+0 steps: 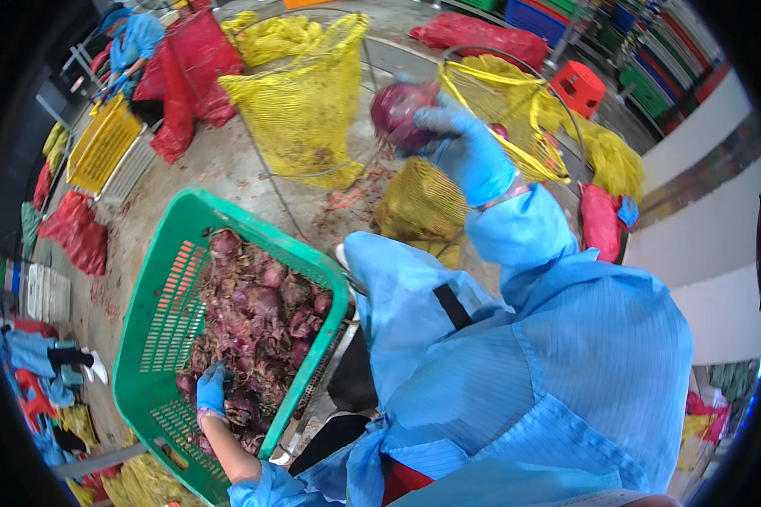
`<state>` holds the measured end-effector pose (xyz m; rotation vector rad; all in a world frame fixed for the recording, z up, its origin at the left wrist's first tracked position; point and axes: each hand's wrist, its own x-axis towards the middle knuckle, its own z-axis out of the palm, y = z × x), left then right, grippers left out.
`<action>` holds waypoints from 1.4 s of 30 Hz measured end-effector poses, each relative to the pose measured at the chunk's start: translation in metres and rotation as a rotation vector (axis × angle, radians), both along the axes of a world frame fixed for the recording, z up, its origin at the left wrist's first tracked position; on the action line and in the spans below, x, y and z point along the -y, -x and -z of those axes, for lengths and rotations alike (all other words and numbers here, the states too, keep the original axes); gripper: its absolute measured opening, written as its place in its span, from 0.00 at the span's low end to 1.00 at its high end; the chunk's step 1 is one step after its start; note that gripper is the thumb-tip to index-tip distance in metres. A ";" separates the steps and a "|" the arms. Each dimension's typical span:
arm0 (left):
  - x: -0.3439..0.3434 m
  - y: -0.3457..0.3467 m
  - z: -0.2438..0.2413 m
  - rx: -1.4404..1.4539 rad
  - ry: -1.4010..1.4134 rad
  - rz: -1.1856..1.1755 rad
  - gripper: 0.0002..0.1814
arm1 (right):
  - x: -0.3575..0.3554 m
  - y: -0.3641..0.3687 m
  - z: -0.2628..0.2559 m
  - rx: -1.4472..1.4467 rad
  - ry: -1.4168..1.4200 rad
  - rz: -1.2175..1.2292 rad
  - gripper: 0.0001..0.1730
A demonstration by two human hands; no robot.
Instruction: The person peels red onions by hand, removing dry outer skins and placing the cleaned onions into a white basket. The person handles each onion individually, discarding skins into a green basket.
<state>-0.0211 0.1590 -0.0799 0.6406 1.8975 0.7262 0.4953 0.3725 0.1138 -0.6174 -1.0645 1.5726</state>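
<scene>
My right hand point(460, 136), in a blue glove, is raised at upper centre and grips a large red onion point(404, 114); both are slightly blurred. It is between a yellow mesh bag point(304, 117) on a wire frame and another framed yellow mesh bag point(501, 95). My left hand point(213, 388), also gloved in blue, reaches into a green plastic crate point(123, 355) and touches the red onions point(263, 301) and loose dry skins. Its fingertips are partly hidden, so whether it grips an onion cannot be told.
A filled yellow mesh bag point(422, 199) stands near my knee. Beyond are a red stool point(578, 89), a yellow crate point(104, 142), red mesh sacks point(76, 231) and a white wall point(704, 253). A co-worker in blue point(133, 44) is at upper left, with others at lower left.
</scene>
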 end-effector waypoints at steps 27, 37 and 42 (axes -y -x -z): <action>0.020 0.030 -0.079 0.440 -0.653 -0.798 0.22 | -0.017 0.067 -0.047 1.223 -1.128 0.023 0.29; 0.096 0.072 -0.096 0.479 -1.090 -1.291 0.24 | 0.042 0.407 0.105 0.892 -1.980 -0.937 0.25; 0.091 0.066 -0.102 0.432 -1.110 -1.346 0.24 | 0.124 0.516 0.199 1.078 -1.750 -1.362 0.25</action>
